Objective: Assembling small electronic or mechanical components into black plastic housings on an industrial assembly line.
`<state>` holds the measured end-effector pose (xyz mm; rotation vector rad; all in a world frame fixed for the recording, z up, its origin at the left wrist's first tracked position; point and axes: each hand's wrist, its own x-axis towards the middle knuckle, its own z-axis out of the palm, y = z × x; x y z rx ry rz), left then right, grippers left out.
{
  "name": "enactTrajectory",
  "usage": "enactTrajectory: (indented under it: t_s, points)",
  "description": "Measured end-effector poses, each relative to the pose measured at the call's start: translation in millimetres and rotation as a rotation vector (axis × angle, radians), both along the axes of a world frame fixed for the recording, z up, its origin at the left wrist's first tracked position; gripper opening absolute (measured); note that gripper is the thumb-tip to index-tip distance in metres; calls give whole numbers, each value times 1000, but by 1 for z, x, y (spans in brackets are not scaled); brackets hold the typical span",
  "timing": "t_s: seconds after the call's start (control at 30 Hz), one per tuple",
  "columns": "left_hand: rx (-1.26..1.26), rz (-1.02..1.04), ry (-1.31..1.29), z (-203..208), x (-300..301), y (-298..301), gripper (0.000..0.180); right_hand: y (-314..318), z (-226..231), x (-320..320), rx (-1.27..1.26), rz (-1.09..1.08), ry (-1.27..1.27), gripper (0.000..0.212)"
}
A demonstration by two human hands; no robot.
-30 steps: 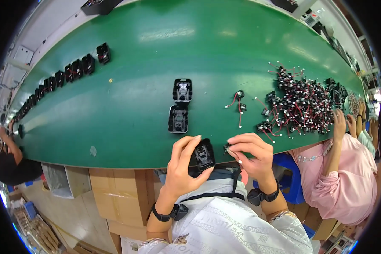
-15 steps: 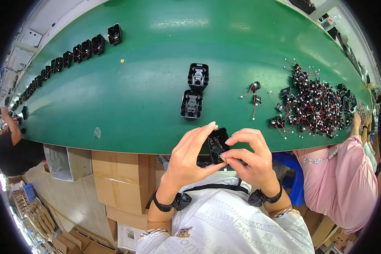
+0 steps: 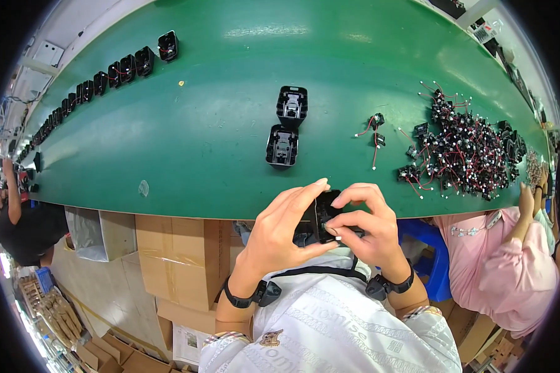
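Note:
A black plastic housing (image 3: 325, 210) is held at the table's near edge, its open side partly hidden by fingers. My left hand (image 3: 279, 231) is closed round its left side, thumb along the lower end. My right hand (image 3: 374, 231) reaches into the housing from the right, fingers bent and pinched together. A small white tip (image 3: 338, 238) shows by the right thumb; the rest of what those fingers hold is hidden. Farther out, two more open black housings (image 3: 292, 104) stand end to end on the green table (image 3: 224, 137).
Two small black parts with red wires (image 3: 378, 127) lie right of the middle. Beyond them is a big heap of wired parts (image 3: 473, 146). A row of black housings (image 3: 127, 69) runs along the far left. Cardboard boxes (image 3: 174, 261) and a blue stool (image 3: 438, 264) stand below; other people are at both sides.
My right fingers have shifted and curled deeper over the housing, which sits slightly more upright between my hands. The view has tilted a little. The person at right has moved an arm.

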<state>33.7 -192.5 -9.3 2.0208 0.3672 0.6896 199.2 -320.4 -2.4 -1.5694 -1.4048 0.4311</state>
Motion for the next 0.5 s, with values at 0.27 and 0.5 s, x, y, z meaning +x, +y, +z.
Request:
enactTrajectory:
  t_s: [0.27, 0.5]
  points:
    - [-26, 25, -57, -13, -6, 7, 90, 0, -7, -11, -22, -52, 84, 21]
    - [-79, -11, -190, -11, 1, 5, 81, -4, -6, -12, -268, 38, 765, 69]
